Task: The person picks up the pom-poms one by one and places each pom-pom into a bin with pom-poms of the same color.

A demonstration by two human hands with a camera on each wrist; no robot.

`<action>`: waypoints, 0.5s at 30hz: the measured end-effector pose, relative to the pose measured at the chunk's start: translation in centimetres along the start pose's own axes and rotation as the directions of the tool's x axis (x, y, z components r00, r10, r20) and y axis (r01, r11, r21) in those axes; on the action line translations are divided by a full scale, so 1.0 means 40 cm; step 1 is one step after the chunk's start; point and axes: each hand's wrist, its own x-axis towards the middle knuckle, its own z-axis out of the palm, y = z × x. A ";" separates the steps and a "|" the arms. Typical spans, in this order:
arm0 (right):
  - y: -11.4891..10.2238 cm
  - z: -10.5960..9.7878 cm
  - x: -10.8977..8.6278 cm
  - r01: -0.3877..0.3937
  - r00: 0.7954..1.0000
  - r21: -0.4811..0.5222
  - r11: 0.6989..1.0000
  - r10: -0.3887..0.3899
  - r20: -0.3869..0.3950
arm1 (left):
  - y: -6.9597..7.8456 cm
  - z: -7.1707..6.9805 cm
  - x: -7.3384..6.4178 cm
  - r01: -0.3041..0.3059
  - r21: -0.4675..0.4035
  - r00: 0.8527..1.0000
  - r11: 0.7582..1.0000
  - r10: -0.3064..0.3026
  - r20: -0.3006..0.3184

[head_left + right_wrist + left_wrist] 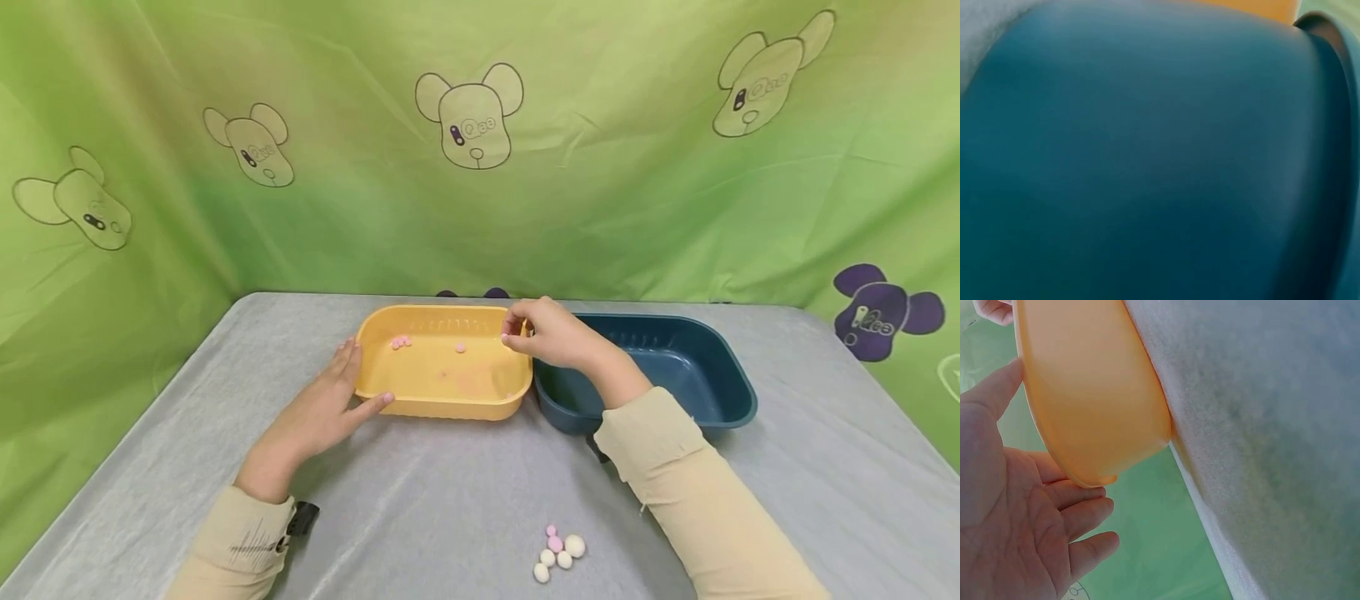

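Note:
My left hand (322, 414) rests against the left end of a yellow plastic basin (442, 408), its fingers extended along the rim and the thumb at the front edge. In the left wrist view, the fingers (1088, 515) of that hand lie relaxed beside the basin's rim. Above the basin's right end, my right hand (551, 333) pinches a small pink ball (505, 338) between thumb and fingertips. Several pink balls (402, 342) cluster on the left of the basin floor, and a single pink ball (461, 348) lies near its middle.
Right beside the yellow basin stands a dark teal basin (720, 408), under my right forearm; its wall (1147, 137) fills most of the right wrist view. White balls (574, 546) and pink balls (555, 544) lie together near the front of the grey cloth-covered table (420, 517). A green curtain (360, 225) hangs behind.

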 end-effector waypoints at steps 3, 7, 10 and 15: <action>-0.001 0.002 0.009 0.015 1.000 -0.021 1.000 -0.015 -0.010 | -0.003 -0.003 -0.003 0.003 -0.001 1.000 1.000 -0.003 -0.004; 0.004 0.007 0.016 0.013 1.000 -0.026 1.000 -0.013 -0.003 | -0.005 -0.005 -0.005 0.004 0.002 1.000 1.000 -0.004 -0.004; 0.006 0.009 0.018 -0.008 1.000 -0.019 1.000 0.008 0.005 | -0.004 -0.005 -0.005 0.006 0.004 1.000 1.000 -0.006 0.001; 0.007 0.006 0.019 -0.040 0.999 -0.018 0.999 0.041 0.004 | -0.002 0.001 -0.002 -0.006 0.006 1.000 1.000 0.006 -0.009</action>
